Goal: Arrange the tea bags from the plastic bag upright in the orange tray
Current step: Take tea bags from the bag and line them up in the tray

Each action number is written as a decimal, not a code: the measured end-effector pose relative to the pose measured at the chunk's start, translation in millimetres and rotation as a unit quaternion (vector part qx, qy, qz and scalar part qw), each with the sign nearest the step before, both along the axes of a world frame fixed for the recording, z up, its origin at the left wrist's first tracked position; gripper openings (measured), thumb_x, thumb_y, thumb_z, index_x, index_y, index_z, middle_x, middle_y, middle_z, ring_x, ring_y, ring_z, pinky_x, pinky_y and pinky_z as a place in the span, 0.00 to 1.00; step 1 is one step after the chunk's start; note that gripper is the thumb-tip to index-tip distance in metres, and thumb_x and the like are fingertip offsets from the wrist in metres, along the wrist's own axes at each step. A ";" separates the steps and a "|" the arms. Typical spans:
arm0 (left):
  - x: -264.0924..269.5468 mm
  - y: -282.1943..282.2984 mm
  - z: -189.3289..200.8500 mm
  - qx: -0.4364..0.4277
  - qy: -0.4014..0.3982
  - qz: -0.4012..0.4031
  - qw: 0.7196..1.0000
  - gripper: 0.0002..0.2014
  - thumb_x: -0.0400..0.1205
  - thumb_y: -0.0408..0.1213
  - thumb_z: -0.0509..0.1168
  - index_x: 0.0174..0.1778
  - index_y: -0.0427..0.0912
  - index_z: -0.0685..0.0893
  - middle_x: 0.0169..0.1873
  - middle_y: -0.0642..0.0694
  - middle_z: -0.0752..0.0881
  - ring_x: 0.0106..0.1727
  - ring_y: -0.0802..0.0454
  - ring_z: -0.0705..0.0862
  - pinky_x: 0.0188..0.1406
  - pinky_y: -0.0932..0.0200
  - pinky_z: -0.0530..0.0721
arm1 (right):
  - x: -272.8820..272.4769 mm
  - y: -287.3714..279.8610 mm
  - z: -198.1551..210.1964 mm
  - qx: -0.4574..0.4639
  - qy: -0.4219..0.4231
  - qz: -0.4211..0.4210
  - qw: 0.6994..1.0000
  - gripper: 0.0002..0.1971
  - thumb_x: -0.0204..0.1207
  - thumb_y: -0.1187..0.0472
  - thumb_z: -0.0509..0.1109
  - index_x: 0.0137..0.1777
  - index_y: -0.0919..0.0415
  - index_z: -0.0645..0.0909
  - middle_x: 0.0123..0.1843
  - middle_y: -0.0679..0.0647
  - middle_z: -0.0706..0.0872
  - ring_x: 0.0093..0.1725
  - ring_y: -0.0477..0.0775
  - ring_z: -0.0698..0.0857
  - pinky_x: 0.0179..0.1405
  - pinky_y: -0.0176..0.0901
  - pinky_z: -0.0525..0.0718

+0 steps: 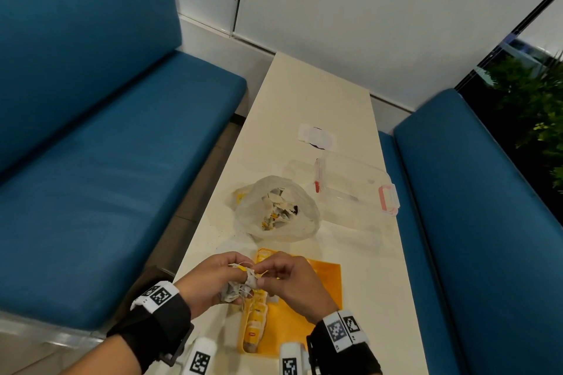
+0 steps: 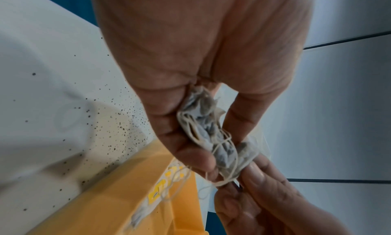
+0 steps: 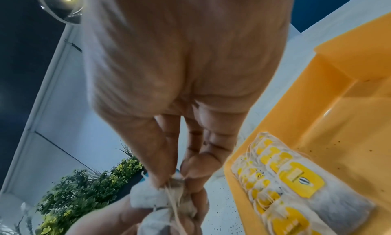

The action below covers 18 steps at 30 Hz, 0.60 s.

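The left hand (image 1: 210,280) clutches a tangled bunch of grey paper tea bags (image 1: 240,286) above the orange plastic tray (image 1: 323,280); the right hand (image 1: 292,283) pinches one bag's end.

My left hand (image 1: 210,278) is held in front of me, fingers curled, its grip closed round a small clump of tea bags (image 1: 239,288). My right hand (image 1: 292,281) meets it fingertip to fingertip, thumb and forefinger pinching the top of the same clump. Both wrists wear black straps, forearms angled inward.
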<state>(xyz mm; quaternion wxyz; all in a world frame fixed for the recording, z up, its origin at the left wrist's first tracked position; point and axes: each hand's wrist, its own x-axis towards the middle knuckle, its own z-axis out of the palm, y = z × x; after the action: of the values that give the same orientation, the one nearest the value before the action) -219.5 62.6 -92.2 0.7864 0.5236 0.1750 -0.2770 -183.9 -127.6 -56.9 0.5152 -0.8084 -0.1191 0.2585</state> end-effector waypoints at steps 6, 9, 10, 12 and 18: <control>1.3 3.1 2.4 0.024 -0.016 -0.016 0.999 0.13 0.81 0.23 0.66 0.60 0.35 0.86 0.45 0.34 0.90 0.40 0.44 0.89 0.32 0.56 0.86 | 1.9 3.1 4.9 0.009 -0.027 -0.043 0.999 0.08 0.79 0.67 0.73 0.47 0.54 0.92 0.29 0.51 0.86 0.28 0.51 0.80 0.31 0.36 0.79; 1.5 3.4 3.0 0.037 -0.026 -0.022 0.999 0.11 0.82 0.24 0.67 0.58 0.36 0.88 0.43 0.36 0.90 0.39 0.46 0.89 0.31 0.57 0.86 | 4.6 -0.4 6.5 0.030 -0.008 -0.086 0.996 0.08 0.81 0.69 0.69 0.47 0.61 0.90 0.27 0.56 0.85 0.27 0.56 0.83 0.26 0.40 0.77; 1.5 3.4 2.7 0.040 -0.028 -0.024 0.999 0.11 0.82 0.24 0.67 0.58 0.37 0.89 0.44 0.36 0.91 0.39 0.46 0.89 0.32 0.56 0.86 | 5.8 -1.8 6.8 0.038 -0.001 -0.099 0.994 0.08 0.81 0.69 0.69 0.47 0.63 0.90 0.28 0.59 0.86 0.28 0.58 0.83 0.26 0.42 0.78; 1.4 3.1 3.1 0.051 -0.033 -0.028 0.998 0.11 0.82 0.25 0.68 0.57 0.39 0.90 0.46 0.36 0.92 0.41 0.44 0.90 0.35 0.54 0.86 | 7.0 -3.4 9.0 0.039 0.003 -0.114 0.993 0.06 0.80 0.65 0.72 0.44 0.65 0.90 0.30 0.62 0.88 0.29 0.60 0.83 0.28 0.44 0.79; 2.9 1.5 -0.3 0.065 -0.038 -0.035 0.997 0.11 0.81 0.26 0.70 0.54 0.42 0.92 0.49 0.34 0.92 0.45 0.41 0.90 0.40 0.51 0.87 | 10.6 -5.3 7.4 -0.051 -0.036 -0.096 0.993 0.11 0.72 0.70 0.76 0.48 0.54 0.83 0.35 0.52 0.84 0.33 0.55 0.89 0.33 0.43 0.85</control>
<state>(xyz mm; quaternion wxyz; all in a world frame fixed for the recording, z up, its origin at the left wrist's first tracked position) -216.6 64.1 -92.5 0.7465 0.5896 0.1441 -0.2725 -173.3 -132.9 -49.5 0.4912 -0.8501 -0.0465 0.1840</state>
